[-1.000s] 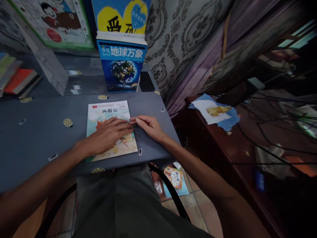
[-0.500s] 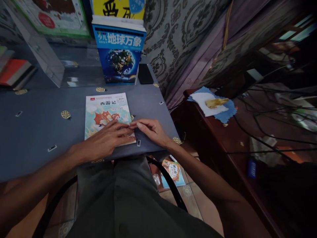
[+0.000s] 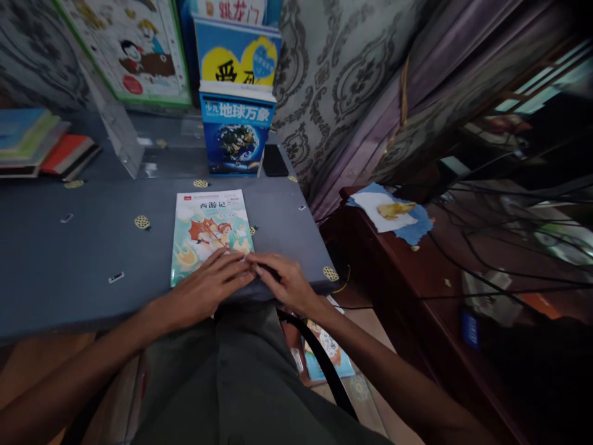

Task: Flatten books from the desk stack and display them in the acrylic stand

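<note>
A thin illustrated book [image 3: 210, 225] with a red-winged figure on its cover lies closed on the grey table [image 3: 92, 247], close to the front edge. My left hand [image 3: 208, 284] rests over the book's lower right part, palm down with fingers extended, and holds nothing. Touching its fingertips at the book's lower right corner is my right hand [image 3: 282, 281]. The thumb and fingers of that hand are drawn toward each other; whether anything small lies between them is hidden.
Behind the book stand a blue globe-cover book [image 3: 236, 139] and a black phone [image 3: 275, 161]. Stacked books [image 3: 32, 142] lie at left. On the right, a brown cabinet [image 3: 407, 272] carries cables and a blue cloth [image 3: 419, 228]. More books [image 3: 328, 352] sit below the table.
The view has tilted upward, showing more of the standing books. My hands have shifted toward the book's lower right corner, leaving more of its cover uncovered.
</note>
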`<move>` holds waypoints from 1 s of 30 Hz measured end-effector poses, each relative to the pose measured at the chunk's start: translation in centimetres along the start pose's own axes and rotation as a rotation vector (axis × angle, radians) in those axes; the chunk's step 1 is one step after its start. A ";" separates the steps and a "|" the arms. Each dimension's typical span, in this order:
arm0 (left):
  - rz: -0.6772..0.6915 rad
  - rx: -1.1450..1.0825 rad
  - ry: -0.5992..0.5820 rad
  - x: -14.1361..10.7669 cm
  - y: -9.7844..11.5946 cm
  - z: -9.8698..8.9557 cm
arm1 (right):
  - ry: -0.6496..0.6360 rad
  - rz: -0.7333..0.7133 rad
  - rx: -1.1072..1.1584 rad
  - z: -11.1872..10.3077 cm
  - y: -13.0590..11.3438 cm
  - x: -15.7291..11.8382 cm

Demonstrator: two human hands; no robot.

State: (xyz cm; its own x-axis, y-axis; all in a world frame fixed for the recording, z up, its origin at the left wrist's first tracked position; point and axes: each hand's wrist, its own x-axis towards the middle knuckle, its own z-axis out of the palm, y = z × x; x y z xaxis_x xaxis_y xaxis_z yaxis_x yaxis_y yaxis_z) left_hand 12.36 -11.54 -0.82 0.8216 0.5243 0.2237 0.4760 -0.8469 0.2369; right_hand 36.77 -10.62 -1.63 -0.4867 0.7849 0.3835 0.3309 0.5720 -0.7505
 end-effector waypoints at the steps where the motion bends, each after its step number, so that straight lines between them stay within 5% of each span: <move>1: -0.002 -0.004 0.041 -0.3 0.1 0.2 | 0.010 -0.043 -0.052 0.3 0.0 -0.2; 6: -0.075 -0.035 0.176 -1.6 0.3 0.6 | 0.020 -0.210 -0.293 1.5 0.0 -0.9; 17: -0.083 0.177 0.214 -6.3 0.3 -0.1 | 0.002 -0.276 -0.514 1.9 -0.5 -2.0; 23: -0.121 0.071 0.329 -8.8 -0.5 -2.5 | -0.058 -0.190 -0.437 0.8 -0.6 0.0; 26: -0.216 0.028 0.422 -8.5 -1.2 -2.8 | -0.143 -0.091 -0.449 0.7 -0.6 1.9; 30: -0.389 0.073 0.400 -7.4 -3.1 -2.3 | -0.224 0.022 -0.463 1.3 -0.2 4.4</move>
State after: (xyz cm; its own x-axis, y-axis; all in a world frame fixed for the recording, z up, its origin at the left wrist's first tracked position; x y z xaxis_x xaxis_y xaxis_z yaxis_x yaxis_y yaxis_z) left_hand 4.11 -12.61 -1.07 0.4049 0.7800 0.4771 0.7523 -0.5808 0.3111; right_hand 33.53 -7.60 -0.46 -0.6199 0.7568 0.2076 0.6418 0.6411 -0.4209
